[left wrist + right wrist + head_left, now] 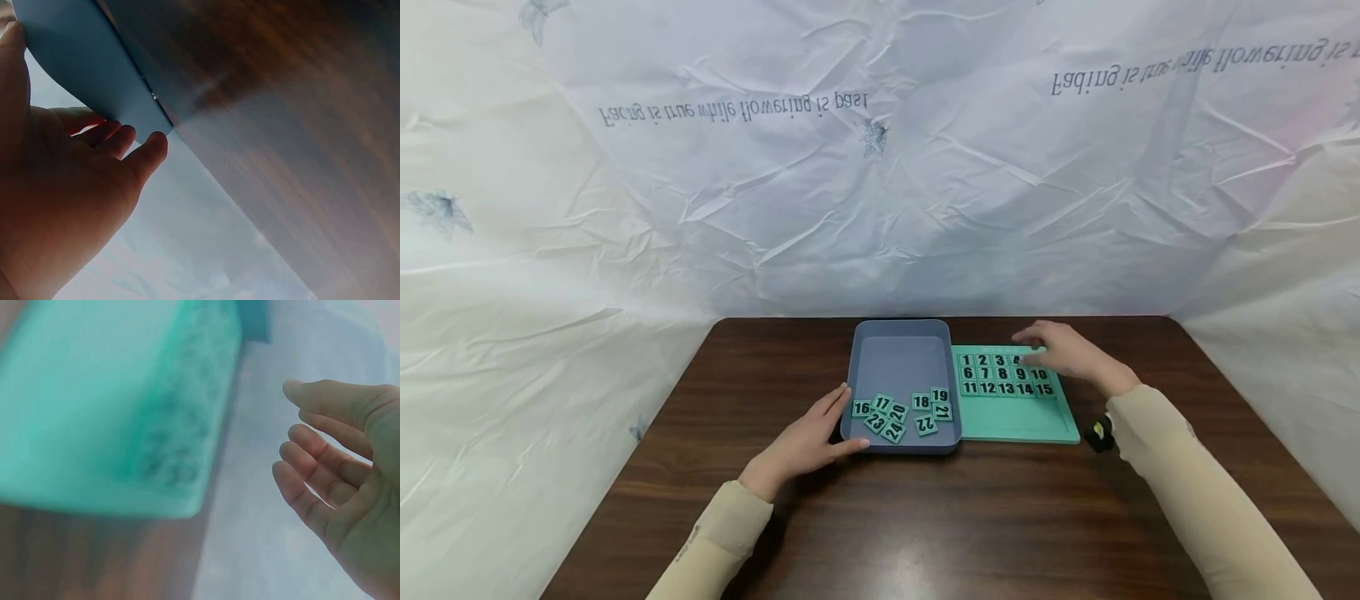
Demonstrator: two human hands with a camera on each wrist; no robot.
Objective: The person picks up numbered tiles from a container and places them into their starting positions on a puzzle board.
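Observation:
A grey-blue tray (902, 358) lies on the table, with several green number tiles (892, 431) in its near part, among them 16, 18 and 22. The left hand (805, 439) rests against the tray's near left corner, fingers along the left side and thumb at the front edge. Right of the tray is a green board (1015, 421) whose top rows hold tiles 1 to 15 in order. Over the board's upper right hovers the right hand (1067, 350), its fingers loosely bent with nothing between them in the right wrist view; it partly covers the top row.
The dark wooden table (910, 517) extends in front of the tray and board. A white sheet (850, 208) with printed words hangs behind and at both sides. A small black object (1100, 435) sits at the right wrist, by the beige sleeve (1180, 467).

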